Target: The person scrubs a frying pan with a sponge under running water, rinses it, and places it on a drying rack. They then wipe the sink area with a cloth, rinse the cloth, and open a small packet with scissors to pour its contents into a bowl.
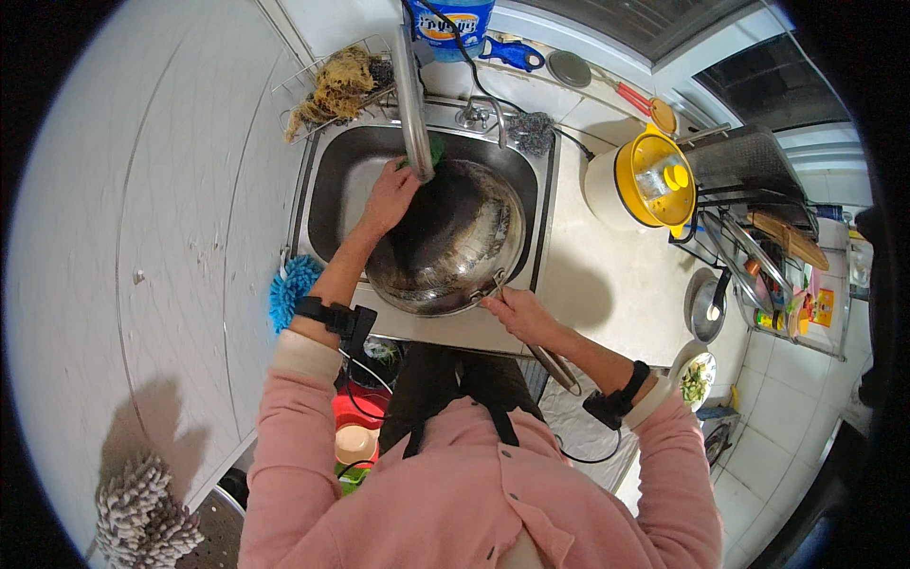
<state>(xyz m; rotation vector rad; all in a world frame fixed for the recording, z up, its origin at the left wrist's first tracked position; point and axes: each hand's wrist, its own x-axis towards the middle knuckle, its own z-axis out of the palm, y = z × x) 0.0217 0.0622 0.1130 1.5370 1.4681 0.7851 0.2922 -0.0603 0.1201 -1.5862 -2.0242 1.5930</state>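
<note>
A metal wok [455, 249] rests bottom up over the sink basin [334, 171], its blackened underside facing me. My right hand [522, 313] is closed around the wok's long handle near its rivets. At the wok's far left edge, my left hand [394, 188] presses a green scouring pad [435, 151], which is partly hidden behind a metal pipe [412, 107]. Behind the basin stands a chrome faucet [483, 115] with its spout to the right. A dark steel-wool scourer [532, 133] lies beside it.
A yellow-lidded electric pot [650, 185] stands right of the sink. Farther right are a small pan [707, 309], a plate of chopped food [695, 380] and a dish rack. A wire basket [334, 89] holds loofah fibres; a blue microfibre duster [293, 288] hangs left.
</note>
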